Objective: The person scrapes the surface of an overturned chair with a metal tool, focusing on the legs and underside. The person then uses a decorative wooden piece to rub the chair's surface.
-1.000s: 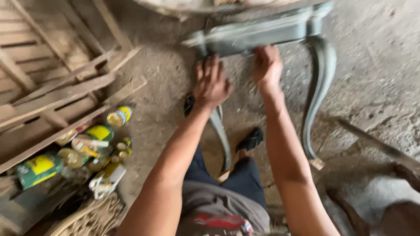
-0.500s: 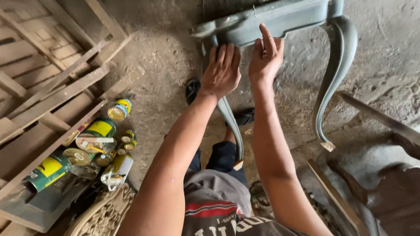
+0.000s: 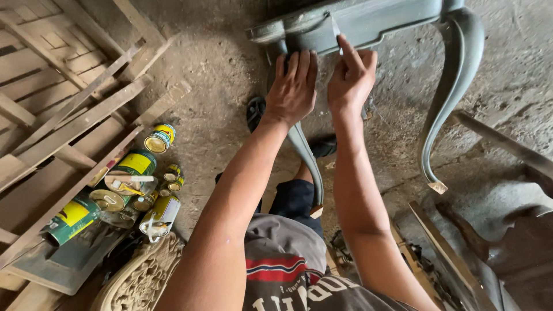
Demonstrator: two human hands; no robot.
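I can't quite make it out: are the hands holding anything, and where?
Neither grips anything. The left hand lies flat on the grey-green table's rail; the right hand fingers its edge.

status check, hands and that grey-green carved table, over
Left hand flat, open on the grey-green carved wooden table rail. Right hand beside it, fingers pressing a small pale piece against the rail. Paint cans on the floor to the left, clear of both hands.

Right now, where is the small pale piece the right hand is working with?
Head view, top centre: the small pale piece lies against the grey-green table apron, under the right hand fingertips, with the left hand just beside it.
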